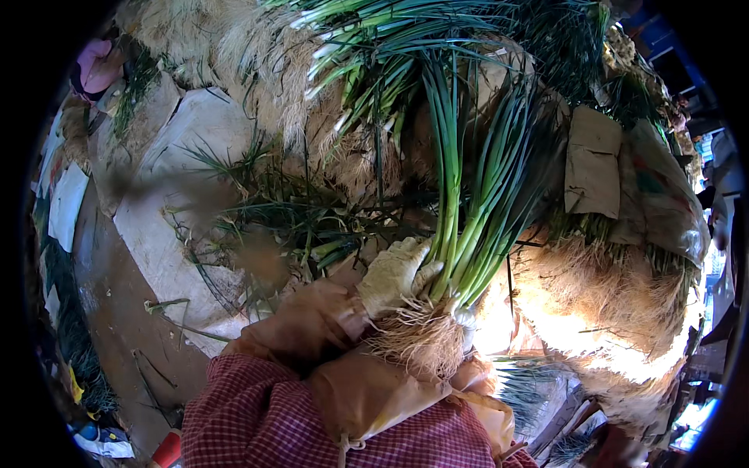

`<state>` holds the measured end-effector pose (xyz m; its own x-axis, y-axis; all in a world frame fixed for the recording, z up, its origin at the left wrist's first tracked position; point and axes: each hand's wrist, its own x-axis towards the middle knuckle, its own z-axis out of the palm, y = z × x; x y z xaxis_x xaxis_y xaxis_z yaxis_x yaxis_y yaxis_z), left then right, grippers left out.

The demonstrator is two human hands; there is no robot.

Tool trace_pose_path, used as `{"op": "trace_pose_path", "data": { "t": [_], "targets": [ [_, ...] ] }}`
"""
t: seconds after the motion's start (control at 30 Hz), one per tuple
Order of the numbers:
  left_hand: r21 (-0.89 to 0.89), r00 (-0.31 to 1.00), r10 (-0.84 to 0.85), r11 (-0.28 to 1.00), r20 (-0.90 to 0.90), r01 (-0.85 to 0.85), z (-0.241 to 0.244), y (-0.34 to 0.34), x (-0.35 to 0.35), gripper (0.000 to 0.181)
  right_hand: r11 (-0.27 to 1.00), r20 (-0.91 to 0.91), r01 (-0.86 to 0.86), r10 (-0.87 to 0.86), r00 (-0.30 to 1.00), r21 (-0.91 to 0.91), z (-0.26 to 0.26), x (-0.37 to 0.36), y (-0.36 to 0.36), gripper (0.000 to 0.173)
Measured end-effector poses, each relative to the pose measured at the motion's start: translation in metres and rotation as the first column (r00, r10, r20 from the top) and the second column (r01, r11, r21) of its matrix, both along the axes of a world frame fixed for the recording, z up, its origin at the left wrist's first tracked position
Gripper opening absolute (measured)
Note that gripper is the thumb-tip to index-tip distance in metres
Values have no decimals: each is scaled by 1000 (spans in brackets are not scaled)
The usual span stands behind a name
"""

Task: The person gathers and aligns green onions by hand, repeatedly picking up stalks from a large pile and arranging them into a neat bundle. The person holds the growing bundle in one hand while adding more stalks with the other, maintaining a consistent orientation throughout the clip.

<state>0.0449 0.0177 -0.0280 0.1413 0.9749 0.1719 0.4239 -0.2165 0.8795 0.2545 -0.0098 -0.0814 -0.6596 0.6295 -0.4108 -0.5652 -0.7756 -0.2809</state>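
Note:
My left hand, in a dirty pale glove, grips a bunch of spring onions low on the stalks, with the thumb across the front. The bunch stands roughly upright before my chest, its green leaves fanned away from me and its tangled roots hanging toward my lap. My right hand, also gloved, clasps the base of the bunch at its right side. The roots hide most of that hand. Tan plastic sleeve covers wrap my forearms.
Piled spring onions lie ahead, roots toward me. More rooted bundles lie at right under sacking and a cardboard piece. Loose leaf trimmings litter a pale sheet at left. Someone's pink-clad part shows far left.

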Motion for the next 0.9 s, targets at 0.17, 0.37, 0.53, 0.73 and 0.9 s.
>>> {"op": "trace_pose_path", "data": {
  "t": [0.17, 0.37, 0.53, 0.73, 0.9],
  "targets": [
    [70, 675, -606, 764, 422, 642, 7, -28, -15, 42, 988, 87, 133, -139, 986, 74, 26, 26, 7, 31],
    [-714, 970, -16, 675, 241, 189, 2, -27, -101, 19, 951, 163, 207, -248, 955, 230, 70, 49, 37, 30],
    [-259, 965, -259, 935, -41, 240, 31, 18, -34, 78, 899, 207, 249, -338, 918, 360, 97, 66, 42, 30],
    [-123, 321, -217, 620, 922, 774, 37, 55, 40, 84, 905, 283, 275, -371, 884, 326, 87, 84, 11, 30],
    [69, -190, 117, 652, 975, 755, -45, 82, 48, 68, 906, 322, 300, -391, 862, 298, 78, 99, -16, 29]
  ]
}}
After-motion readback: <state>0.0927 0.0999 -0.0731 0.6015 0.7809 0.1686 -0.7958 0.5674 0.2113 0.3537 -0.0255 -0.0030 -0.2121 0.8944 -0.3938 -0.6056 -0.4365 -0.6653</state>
